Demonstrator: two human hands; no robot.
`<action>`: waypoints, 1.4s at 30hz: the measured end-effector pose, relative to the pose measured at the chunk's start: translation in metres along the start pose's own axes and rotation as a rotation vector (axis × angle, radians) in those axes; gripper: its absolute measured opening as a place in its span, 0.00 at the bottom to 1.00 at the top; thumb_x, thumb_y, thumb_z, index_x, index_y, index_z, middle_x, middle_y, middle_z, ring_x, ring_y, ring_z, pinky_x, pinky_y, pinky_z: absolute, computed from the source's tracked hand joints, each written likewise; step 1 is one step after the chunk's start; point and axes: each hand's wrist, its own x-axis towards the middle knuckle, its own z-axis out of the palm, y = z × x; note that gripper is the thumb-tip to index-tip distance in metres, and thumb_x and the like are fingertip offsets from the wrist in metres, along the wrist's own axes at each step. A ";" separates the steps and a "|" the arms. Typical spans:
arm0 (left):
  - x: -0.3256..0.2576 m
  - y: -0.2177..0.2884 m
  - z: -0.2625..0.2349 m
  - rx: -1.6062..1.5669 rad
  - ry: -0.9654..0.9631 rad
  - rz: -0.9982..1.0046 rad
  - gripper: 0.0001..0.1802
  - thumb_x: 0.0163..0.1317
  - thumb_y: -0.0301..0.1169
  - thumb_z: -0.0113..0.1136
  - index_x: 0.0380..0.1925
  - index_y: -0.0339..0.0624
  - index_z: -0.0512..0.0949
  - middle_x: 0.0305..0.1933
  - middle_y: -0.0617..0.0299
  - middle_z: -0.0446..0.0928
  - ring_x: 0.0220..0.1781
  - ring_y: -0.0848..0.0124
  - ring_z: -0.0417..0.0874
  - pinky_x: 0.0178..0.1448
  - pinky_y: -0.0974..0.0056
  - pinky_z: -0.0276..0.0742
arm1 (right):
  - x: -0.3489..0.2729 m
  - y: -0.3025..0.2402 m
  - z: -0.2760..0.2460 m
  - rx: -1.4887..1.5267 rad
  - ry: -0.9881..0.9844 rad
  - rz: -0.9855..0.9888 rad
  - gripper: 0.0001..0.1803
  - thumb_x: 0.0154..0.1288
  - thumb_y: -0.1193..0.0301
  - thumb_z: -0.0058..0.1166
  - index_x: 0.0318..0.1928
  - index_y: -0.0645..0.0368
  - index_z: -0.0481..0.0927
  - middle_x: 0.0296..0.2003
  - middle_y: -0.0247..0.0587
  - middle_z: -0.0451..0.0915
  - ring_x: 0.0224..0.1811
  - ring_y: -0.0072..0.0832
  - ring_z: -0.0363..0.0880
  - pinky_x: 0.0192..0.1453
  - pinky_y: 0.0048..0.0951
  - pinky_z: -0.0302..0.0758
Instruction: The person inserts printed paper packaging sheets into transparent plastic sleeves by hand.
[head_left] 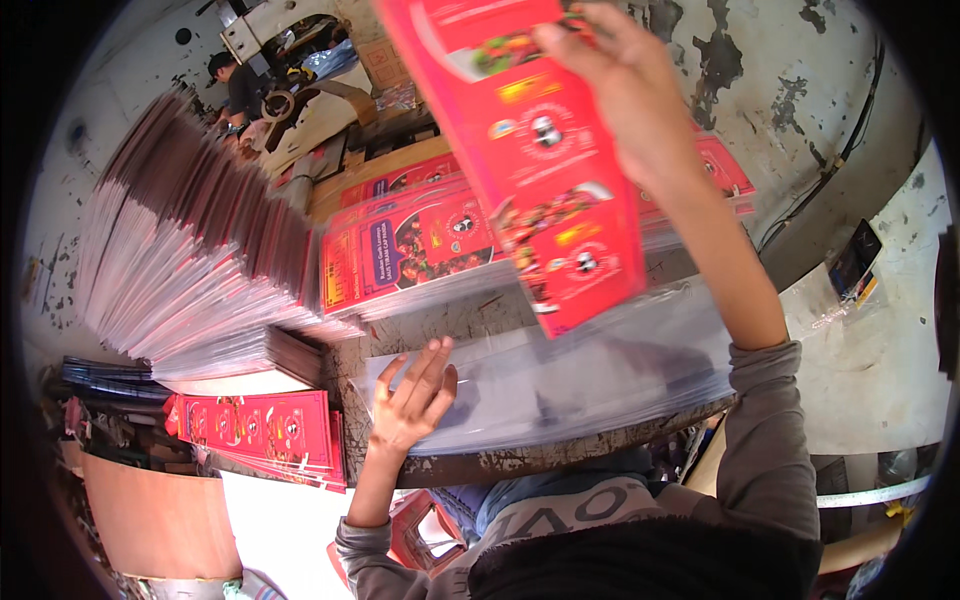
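My right hand [635, 105] is raised above the table, its fingers closed on the upper part of a long red printed card sheet [545, 190] with food pictures and round emblems. The sheet hangs at a slant, its lower end above a stack of clear plastic sleeves [590, 375]. On the left end of that stack lies my left hand [408, 405], fingers apart and slightly bent, holding nothing. Behind the sleeves are stacks of red printed cards [410, 245], partly hidden by the raised sheet.
A tall leaning pile of plastic-sleeved cards [190, 240] stands at the left. More red printed strips [255, 425] lie at the table's left end, near a brown board [155, 510]. Another person [240, 90] is in the far background. A red stool [425, 530] stands below the table.
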 end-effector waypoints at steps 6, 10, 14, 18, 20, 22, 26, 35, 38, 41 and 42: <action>-0.006 0.003 -0.003 0.001 0.081 -0.025 0.07 0.49 0.26 0.57 0.29 0.48 0.72 0.37 0.69 0.79 0.34 0.80 0.78 0.36 0.71 0.60 | -0.026 0.057 0.044 -0.294 -0.056 -0.394 0.14 0.57 0.69 0.55 0.39 0.64 0.67 0.25 0.48 0.74 0.26 0.37 0.75 0.30 0.31 0.68; -0.014 -0.001 -0.004 0.022 0.089 -0.142 0.07 0.47 0.27 0.58 0.29 0.45 0.74 0.20 0.72 0.71 0.18 0.80 0.68 0.25 0.70 0.53 | -0.068 0.029 0.026 -0.551 -0.239 -0.177 0.16 0.56 0.70 0.57 0.41 0.63 0.68 0.27 0.46 0.75 0.28 0.31 0.76 0.31 0.28 0.69; -0.011 0.002 -0.010 0.043 0.053 -0.189 0.10 0.45 0.25 0.59 0.31 0.44 0.75 0.18 0.69 0.68 0.16 0.76 0.67 0.23 0.68 0.53 | -0.090 0.011 -0.017 -0.667 -0.232 -0.208 0.16 0.56 0.70 0.57 0.42 0.63 0.69 0.28 0.42 0.75 0.32 0.22 0.76 0.33 0.25 0.70; -0.002 -0.001 -0.015 0.109 0.087 -0.190 0.07 0.47 0.29 0.62 0.27 0.47 0.74 0.17 0.73 0.66 0.17 0.80 0.66 0.23 0.70 0.50 | -0.105 -0.005 -0.070 -0.870 -0.344 -0.156 0.15 0.54 0.70 0.58 0.41 0.63 0.72 0.28 0.41 0.76 0.28 0.22 0.74 0.31 0.26 0.69; 0.002 -0.003 -0.016 0.135 0.109 -0.200 0.08 0.47 0.30 0.63 0.27 0.47 0.73 0.17 0.73 0.67 0.17 0.81 0.67 0.24 0.70 0.49 | -0.110 -0.011 -0.090 -0.974 -0.428 -0.091 0.16 0.53 0.70 0.59 0.41 0.63 0.72 0.28 0.41 0.76 0.26 0.23 0.73 0.30 0.26 0.69; 0.000 -0.002 -0.014 0.188 0.117 -0.178 0.09 0.47 0.33 0.64 0.26 0.47 0.73 0.18 0.74 0.67 0.17 0.81 0.67 0.26 0.70 0.49 | -0.114 -0.008 -0.107 -1.035 -0.584 -0.157 0.16 0.50 0.72 0.61 0.39 0.63 0.73 0.26 0.41 0.75 0.22 0.27 0.72 0.26 0.27 0.67; -0.003 -0.002 -0.022 0.171 0.151 -0.179 0.11 0.46 0.38 0.67 0.25 0.51 0.74 0.19 0.76 0.67 0.20 0.80 0.68 0.30 0.69 0.52 | -0.115 -0.004 -0.134 -0.945 -0.595 0.039 0.16 0.48 0.73 0.62 0.37 0.63 0.73 0.26 0.43 0.75 0.21 0.33 0.72 0.24 0.29 0.65; -0.048 -0.002 -0.034 -0.209 -0.288 -0.457 0.21 0.35 0.37 0.70 0.32 0.47 0.76 0.35 0.62 0.67 0.42 0.62 0.67 0.45 0.54 0.61 | -0.112 0.012 -0.149 -1.074 -0.750 -0.003 0.16 0.42 0.74 0.63 0.34 0.62 0.73 0.19 0.44 0.73 0.18 0.38 0.72 0.24 0.30 0.66; -0.047 0.007 -0.029 -0.285 -0.252 -0.659 0.13 0.44 0.31 0.66 0.29 0.44 0.73 0.36 0.61 0.67 0.42 0.61 0.68 0.44 0.57 0.64 | -0.114 0.013 -0.149 -1.099 -0.679 0.062 0.16 0.42 0.74 0.63 0.34 0.63 0.74 0.22 0.45 0.74 0.20 0.39 0.74 0.25 0.31 0.68; -0.047 0.009 -0.025 -0.411 -0.060 -0.842 0.09 0.52 0.22 0.58 0.32 0.41 0.69 0.33 0.59 0.69 0.34 0.65 0.72 0.35 0.63 0.69 | -0.111 0.011 -0.147 -1.053 -0.696 0.042 0.16 0.42 0.73 0.63 0.34 0.63 0.74 0.23 0.46 0.75 0.22 0.38 0.75 0.27 0.31 0.69; -0.050 0.010 -0.020 -0.701 0.024 -1.098 0.09 0.56 0.21 0.55 0.35 0.40 0.66 0.30 0.59 0.69 0.29 0.68 0.72 0.32 0.65 0.69 | -0.112 0.009 -0.144 -1.032 -0.651 0.055 0.17 0.43 0.73 0.63 0.35 0.63 0.74 0.24 0.46 0.76 0.23 0.38 0.76 0.27 0.31 0.70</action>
